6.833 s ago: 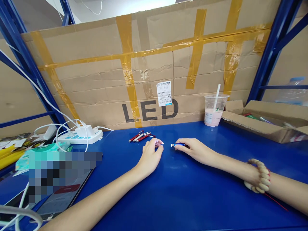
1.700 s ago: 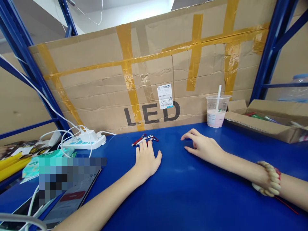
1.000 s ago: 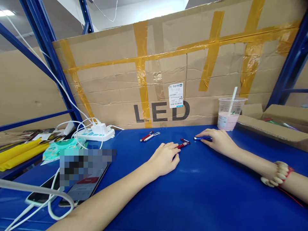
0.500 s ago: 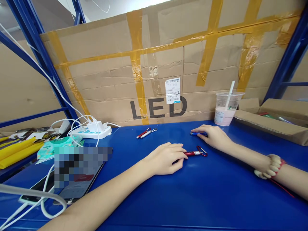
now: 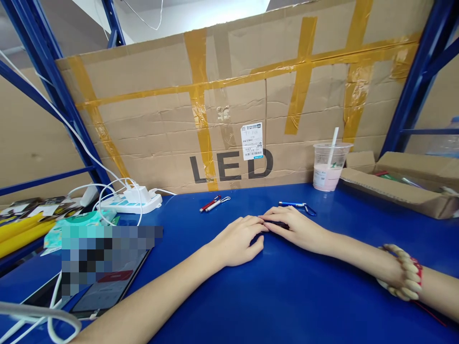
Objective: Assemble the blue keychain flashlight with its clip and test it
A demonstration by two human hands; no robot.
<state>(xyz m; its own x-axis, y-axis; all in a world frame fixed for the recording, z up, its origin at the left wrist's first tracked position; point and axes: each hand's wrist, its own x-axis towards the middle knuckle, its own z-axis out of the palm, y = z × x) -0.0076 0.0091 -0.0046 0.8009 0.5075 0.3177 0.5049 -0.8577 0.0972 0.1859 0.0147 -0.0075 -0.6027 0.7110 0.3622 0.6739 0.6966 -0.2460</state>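
Note:
My left hand (image 5: 240,242) rests low over the blue tabletop with its fingers curled forward. Against its fingertips lie those of my right hand (image 5: 299,225), thumb and fingers closed around a slim penlight. Only a dark sliver of this penlight (image 5: 280,223) shows between the right fingers; its red body, seen half a second ago, is now mostly covered by both hands. Just behind the right hand lies a blue penlight (image 5: 289,204) with a blue carabiner clip, touched by neither hand. Farther back, a red penlight (image 5: 209,204) and a silver penlight (image 5: 216,205) lie side by side.
A plastic cup (image 5: 328,169) with pink drink and straw stands back right, beside an open cardboard box (image 5: 398,188). At left are a white power strip (image 5: 143,203), looping cables and a tablet (image 5: 111,282). A large taped carton (image 5: 161,134) closes off the back.
My right hand has let go of the blue penlight and come left and nearer, onto the red penlight by my left hand. The camera view has shifted slightly.

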